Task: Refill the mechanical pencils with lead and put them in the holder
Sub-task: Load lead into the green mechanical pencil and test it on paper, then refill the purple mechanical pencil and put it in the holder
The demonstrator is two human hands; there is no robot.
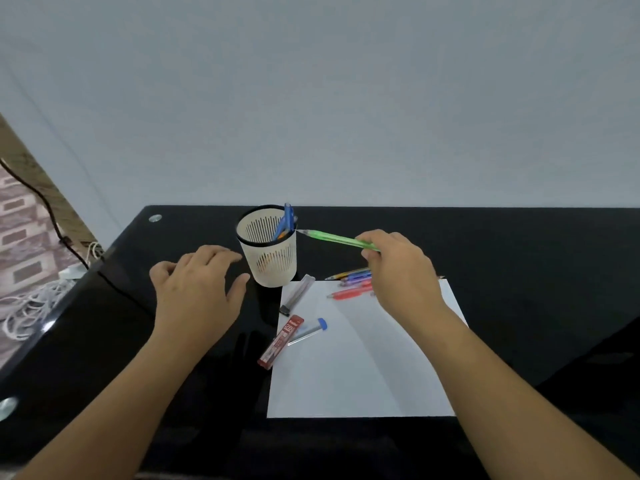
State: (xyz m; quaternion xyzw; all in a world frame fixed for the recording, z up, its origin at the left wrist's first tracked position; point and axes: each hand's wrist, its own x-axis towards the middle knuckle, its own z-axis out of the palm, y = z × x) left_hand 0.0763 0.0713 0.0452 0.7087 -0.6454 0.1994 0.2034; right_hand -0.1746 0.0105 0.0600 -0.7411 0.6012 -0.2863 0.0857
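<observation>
My right hand (398,268) pinches a green mechanical pencil (334,238) by its rear end, with the tip pointing left at the rim of the cream slotted holder (268,268). The holder stands upright on the black desk and has a blue pencil (285,220) in it. My left hand (197,285) hovers open just left of the holder, fingers spread, holding nothing. Several more pencils (351,282) in yellow, purple and red lie by the far edge of a white sheet (363,368).
A grey lead case (298,294), a red lead case (281,341) and a clear tube with a blue cap (308,332) lie at the sheet's left edge. The black glass desk (519,271) ends at the left, where white cables (31,306) lie on the floor.
</observation>
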